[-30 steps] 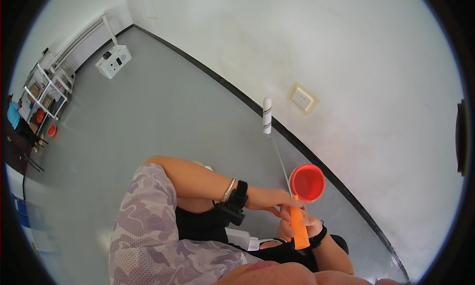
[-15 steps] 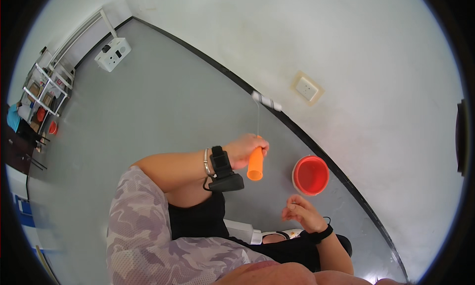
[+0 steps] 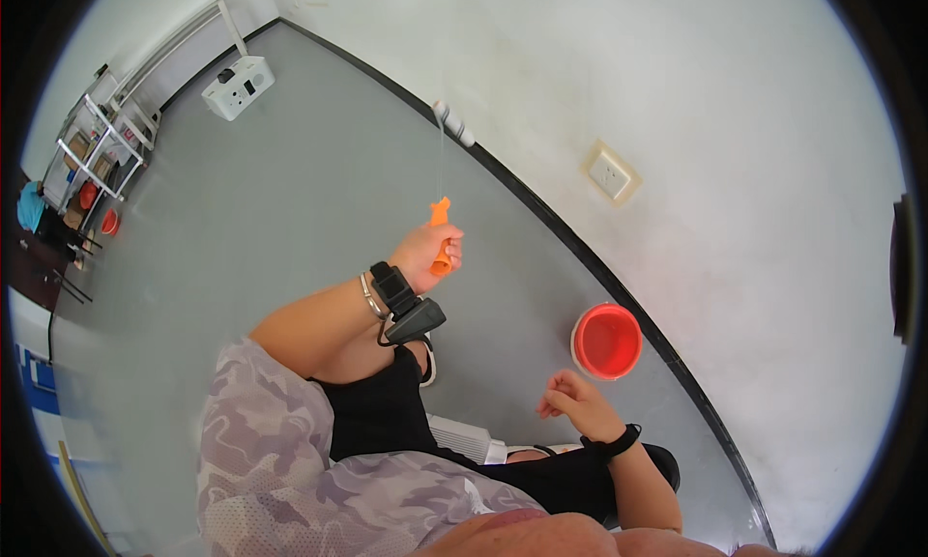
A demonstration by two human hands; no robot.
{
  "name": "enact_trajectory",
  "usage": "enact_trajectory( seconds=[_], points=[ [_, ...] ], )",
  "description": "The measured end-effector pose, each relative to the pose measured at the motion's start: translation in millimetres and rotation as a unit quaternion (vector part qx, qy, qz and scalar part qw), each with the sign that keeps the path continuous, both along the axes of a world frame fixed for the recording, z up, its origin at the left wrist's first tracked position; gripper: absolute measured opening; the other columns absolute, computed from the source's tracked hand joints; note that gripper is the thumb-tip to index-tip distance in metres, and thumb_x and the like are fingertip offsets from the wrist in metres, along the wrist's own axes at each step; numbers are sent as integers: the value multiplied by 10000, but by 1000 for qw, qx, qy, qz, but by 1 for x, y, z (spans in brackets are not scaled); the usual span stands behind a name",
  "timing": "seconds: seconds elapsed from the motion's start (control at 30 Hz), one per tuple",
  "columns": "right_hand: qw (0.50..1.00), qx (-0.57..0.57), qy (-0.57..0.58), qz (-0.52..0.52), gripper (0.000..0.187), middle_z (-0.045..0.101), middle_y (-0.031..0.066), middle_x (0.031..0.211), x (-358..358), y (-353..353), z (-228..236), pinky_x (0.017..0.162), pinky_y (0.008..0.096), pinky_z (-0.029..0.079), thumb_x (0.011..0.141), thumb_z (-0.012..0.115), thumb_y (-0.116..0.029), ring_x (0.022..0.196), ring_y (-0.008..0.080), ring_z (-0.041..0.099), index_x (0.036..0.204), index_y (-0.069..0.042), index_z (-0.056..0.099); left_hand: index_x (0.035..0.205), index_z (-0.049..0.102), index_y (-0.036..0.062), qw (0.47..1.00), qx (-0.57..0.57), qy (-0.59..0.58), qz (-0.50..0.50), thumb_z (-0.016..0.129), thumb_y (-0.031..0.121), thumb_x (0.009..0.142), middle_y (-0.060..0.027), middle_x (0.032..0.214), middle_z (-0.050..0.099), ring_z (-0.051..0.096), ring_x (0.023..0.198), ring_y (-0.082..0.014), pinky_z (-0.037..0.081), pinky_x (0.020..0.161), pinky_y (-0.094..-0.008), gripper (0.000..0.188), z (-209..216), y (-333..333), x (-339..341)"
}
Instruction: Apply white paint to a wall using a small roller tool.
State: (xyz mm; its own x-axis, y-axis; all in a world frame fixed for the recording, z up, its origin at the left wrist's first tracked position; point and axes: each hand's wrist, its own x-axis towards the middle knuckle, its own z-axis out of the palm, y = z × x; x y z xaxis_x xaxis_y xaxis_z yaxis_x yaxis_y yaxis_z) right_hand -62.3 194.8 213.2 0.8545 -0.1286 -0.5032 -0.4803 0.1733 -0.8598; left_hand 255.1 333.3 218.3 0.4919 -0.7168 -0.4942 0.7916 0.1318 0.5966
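Person's L hand point(image 3: 422, 253) is wrapped round the orange grip of a paint roller point(image 3: 441, 212), fingers pressed on it; palm side & most of the grip's middle hidden. Roller's wire frame is thin, hard to trace; its white striped sleeve point(image 3: 455, 126) shows up by the black skirting point(image 3: 570, 234) at the wall's foot, but can't tell if it touches. R hand point(image 3: 572, 400) is loosely curled, fingers partly spread, nr the red bucket point(image 3: 609, 327) but apart; palm & some fingertips out of sight. Bucket's contents, if any, can't be made out. Dark device point(image 3: 416, 318) on L wrist hides a bit of the forearm. Pale ribbed obj. point(image 3: 464, 438) by the legs is partly covered, kind unclear. Far L, a co-worker in blue point(image 3: 32, 207) is tiny, nr the dark lens rim; hands too small to read.
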Motion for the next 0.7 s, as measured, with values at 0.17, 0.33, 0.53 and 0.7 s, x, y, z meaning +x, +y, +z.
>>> enact_trajectory(
  seconds=[0.17,0.33,0.53,0.7],
  points=[
    [999,-28,-19,14,151,629,105,845,9,2,-8,734,279,502,927,509,-145,787,161,618,967,-2,482,854,413,119,982,-17,-190,-17,591,134,854,24,683,426,427,558,-67,387,498,-229,179,34,-14,15],
    [999,-35,-2,31,150,629,104,842,12,7,-8,726,282,503,925,515,-145,778,159,617,970,-6,483,892,432,114,934,99,-342,8,583,148,846,13,659,430,435,535,-80,398,473,-247,161,41,-27,42],
    [1000,-16,1,11,154,628,105,847,5,2,-19,716,282,504,930,514,-148,764,163,619,979,-6,479,892,426,73,879,224,-421,7,538,102,817,-14,625,437,429,451,-113,362,387,-265,138,-7,-38,39],
    [999,-31,1,25,153,624,104,843,11,3,-19,715,279,504,928,517,-138,767,164,618,979,0,475,918,476,13,863,267,-421,-82,546,76,777,-56,585,469,464,416,-150,351,362,-298,169,-33,-18,77]
  ],
)
